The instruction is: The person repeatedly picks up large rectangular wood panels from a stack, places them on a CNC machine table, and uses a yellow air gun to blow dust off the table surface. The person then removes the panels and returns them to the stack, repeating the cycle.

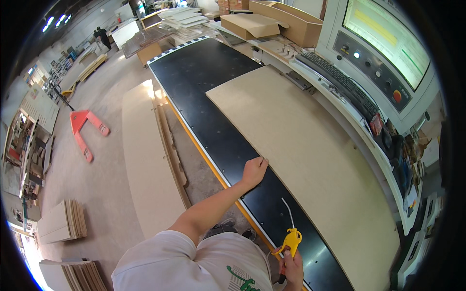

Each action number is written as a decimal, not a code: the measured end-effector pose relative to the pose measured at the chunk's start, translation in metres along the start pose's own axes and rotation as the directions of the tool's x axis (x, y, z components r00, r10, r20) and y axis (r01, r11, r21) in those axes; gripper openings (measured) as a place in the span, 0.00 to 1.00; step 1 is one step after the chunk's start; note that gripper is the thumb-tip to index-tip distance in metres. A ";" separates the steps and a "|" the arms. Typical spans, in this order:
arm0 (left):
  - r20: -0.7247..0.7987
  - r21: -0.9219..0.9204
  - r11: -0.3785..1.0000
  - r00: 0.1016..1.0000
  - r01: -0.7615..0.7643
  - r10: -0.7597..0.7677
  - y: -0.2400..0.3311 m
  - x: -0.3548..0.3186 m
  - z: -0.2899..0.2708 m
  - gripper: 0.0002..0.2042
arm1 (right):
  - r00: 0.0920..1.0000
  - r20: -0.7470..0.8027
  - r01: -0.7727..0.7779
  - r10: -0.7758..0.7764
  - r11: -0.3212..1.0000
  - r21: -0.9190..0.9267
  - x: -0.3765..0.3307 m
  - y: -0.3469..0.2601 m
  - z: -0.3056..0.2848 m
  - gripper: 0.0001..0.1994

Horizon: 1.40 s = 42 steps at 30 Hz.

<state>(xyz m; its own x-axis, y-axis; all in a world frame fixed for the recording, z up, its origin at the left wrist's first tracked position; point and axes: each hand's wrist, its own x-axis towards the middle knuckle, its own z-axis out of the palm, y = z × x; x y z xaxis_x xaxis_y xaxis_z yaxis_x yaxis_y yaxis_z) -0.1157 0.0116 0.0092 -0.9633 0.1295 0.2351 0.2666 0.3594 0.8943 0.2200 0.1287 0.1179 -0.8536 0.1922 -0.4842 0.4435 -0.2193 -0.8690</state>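
Note:
A large pale wooden board [310, 169] lies flat on a long black table [194, 72]. My left hand [255, 170] is closed at the board's near left edge, its curled fingertips touching that edge. How far the fingers reach under the board is hidden. At the lower edge of view my right hand [292, 269] is wrapped around a yellow air blow gun [292, 238]. The gun's thin bent metal nozzle points away from me, above the black surface and apart from the board.
A control cabinet with a lit screen [388, 39] stands at the far right, above a black keyboard [340, 80] on a curved shelf. Cardboard boxes [252, 24] sit at the back. Left of the table are a long board [141, 160], a red pallet jack [80, 121] and stacked panels [63, 223].

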 end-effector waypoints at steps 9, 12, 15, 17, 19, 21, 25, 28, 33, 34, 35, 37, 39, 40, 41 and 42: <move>0.148 -0.207 0.946 0.964 0.251 -0.223 -0.014 0.009 -0.007 0.18 | 0.996 0.087 0.013 -0.005 0.996 -0.087 0.009 0.010 0.009 0.10; 0.165 -0.168 0.961 0.967 0.220 -0.192 -0.014 0.007 -0.008 0.19 | 0.996 0.085 0.010 0.000 0.993 -0.117 0.009 0.009 0.010 0.10; 0.170 -0.114 0.979 0.974 0.170 -0.149 -0.011 0.005 -0.009 0.19 | 0.997 0.076 -0.009 0.017 0.994 -0.107 0.008 0.006 0.011 0.11; 0.166 -0.081 0.987 0.979 0.136 -0.121 -0.009 0.004 -0.010 0.19 | 0.996 0.084 -0.016 0.023 0.996 -0.089 0.008 0.004 0.012 0.11; 0.160 -0.028 0.993 0.981 0.114 -0.109 -0.008 0.005 -0.011 0.19 | 0.995 0.096 -0.014 0.024 0.995 -0.101 0.009 0.003 0.013 0.12; 0.157 -0.044 0.994 0.984 0.096 -0.088 -0.008 0.005 -0.012 0.19 | 0.994 0.104 -0.016 0.027 0.994 -0.109 0.010 0.002 0.014 0.12; 0.167 -0.019 0.993 0.980 0.115 -0.111 -0.010 0.005 -0.012 0.18 | 0.994 0.104 -0.014 0.027 0.992 -0.129 0.009 0.002 0.015 0.12; 0.159 -0.026 0.997 0.985 0.079 -0.074 -0.011 0.005 -0.012 0.18 | 0.996 0.090 -0.013 0.024 0.993 -0.115 0.007 0.002 0.016 0.12; 0.253 -0.028 0.998 0.966 0.062 -0.053 -0.010 -0.001 -0.017 0.15 | 0.997 0.070 -0.004 0.011 0.995 -0.099 0.004 0.002 0.015 0.12; 0.303 -0.007 0.996 0.950 0.084 -0.078 -0.010 -0.004 -0.019 0.14 | 0.998 0.066 -0.003 0.009 0.995 -0.095 0.004 0.003 0.016 0.12; 0.334 -0.083 0.993 0.941 0.087 -0.055 -0.009 -0.008 -0.020 0.13 | 0.998 0.057 0.000 0.005 0.996 -0.091 0.005 0.003 0.016 0.12; 0.433 -0.187 0.966 0.897 0.179 -0.083 -0.007 -0.017 -0.023 0.11 | 0.998 0.055 -0.006 0.011 0.996 -0.093 0.006 0.004 0.016 0.12; 0.472 -0.155 0.980 0.881 0.127 -0.039 -0.005 -0.025 -0.024 0.10 | 0.998 0.053 -0.011 0.017 0.995 -0.098 0.008 0.005 0.017 0.12; 0.490 -0.140 0.985 0.871 0.100 -0.019 -0.004 -0.028 -0.025 0.10 | 0.998 0.053 -0.014 0.020 0.995 -0.101 0.009 0.005 0.017 0.12; 0.513 -0.146 0.986 0.859 0.080 0.006 -0.003 -0.030 -0.026 0.07 | 0.999 0.042 -0.022 0.027 0.993 -0.112 0.010 0.004 0.017 0.12; 0.525 -0.210 0.970 0.851 0.122 0.007 -0.002 -0.031 -0.026 0.06 | 0.998 0.050 -0.021 0.026 0.995 -0.102 0.011 0.004 0.017 0.12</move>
<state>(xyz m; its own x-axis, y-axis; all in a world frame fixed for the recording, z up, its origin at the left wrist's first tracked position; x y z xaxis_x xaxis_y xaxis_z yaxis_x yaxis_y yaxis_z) -0.0870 -0.0176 0.0097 -0.8016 0.5979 0.0063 0.1347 0.1702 0.9762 0.2079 0.1136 0.1108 -0.8545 0.1385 -0.5007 0.4865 -0.1248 -0.8647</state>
